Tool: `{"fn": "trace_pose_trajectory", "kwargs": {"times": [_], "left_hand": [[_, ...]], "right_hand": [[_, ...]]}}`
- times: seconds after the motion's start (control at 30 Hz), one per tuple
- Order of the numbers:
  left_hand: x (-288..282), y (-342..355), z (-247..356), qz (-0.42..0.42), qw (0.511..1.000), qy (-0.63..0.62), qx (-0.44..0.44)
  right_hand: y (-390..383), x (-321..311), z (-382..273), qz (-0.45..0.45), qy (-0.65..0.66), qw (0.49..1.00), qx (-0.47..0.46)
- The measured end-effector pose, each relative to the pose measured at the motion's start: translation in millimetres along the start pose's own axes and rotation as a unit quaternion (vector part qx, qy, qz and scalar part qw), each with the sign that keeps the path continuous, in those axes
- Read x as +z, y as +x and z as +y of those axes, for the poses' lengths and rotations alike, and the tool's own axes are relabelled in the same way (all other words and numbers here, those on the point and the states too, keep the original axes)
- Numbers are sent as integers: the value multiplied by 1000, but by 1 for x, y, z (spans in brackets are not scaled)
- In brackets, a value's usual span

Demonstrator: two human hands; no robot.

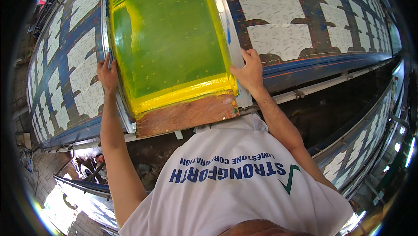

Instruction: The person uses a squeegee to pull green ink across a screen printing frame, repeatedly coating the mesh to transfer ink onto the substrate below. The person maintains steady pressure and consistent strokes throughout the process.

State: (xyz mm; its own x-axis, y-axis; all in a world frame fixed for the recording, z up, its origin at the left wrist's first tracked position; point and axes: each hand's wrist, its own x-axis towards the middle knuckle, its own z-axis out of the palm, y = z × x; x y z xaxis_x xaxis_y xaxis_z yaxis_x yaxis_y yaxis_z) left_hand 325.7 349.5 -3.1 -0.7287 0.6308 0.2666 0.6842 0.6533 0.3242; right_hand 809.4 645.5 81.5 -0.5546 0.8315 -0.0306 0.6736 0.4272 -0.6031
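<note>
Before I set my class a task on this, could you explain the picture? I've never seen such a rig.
There is no machine: a person works with bare hands. A wide fisheye camera on the person's head looks down, so straight edges bend and the person's white shirt shows below. The left hand and right hand hold opposite sides of a metal frame around a green panel with yellow borders. A brown board runs along its near end. Around it, a long dark table bears rows of white pieces.
</note>
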Motion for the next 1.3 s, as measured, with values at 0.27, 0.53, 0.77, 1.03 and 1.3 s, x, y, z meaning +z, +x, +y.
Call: {"fn": "trace_pose_trajectory", "kwargs": {"times": [0.27,0.53,0.77,1.03,1.3], "left_hand": [[0,8,-8,2,999,-31,37],[8,30,117,34,996,-62,58],[54,29,295,63,994,-77,50],[95,-2,426,74,995,-63,33],[101,-15,461,85,994,-47,45]], "right_hand": [[-4,-34,-20,38,52,995,-76],[41,-123,56,26,48,998,-44],[82,-222,188,10,-3,1000,-6],[98,-283,308,3,16,1000,7],[96,-295,352,3,17,1000,-12]]}}
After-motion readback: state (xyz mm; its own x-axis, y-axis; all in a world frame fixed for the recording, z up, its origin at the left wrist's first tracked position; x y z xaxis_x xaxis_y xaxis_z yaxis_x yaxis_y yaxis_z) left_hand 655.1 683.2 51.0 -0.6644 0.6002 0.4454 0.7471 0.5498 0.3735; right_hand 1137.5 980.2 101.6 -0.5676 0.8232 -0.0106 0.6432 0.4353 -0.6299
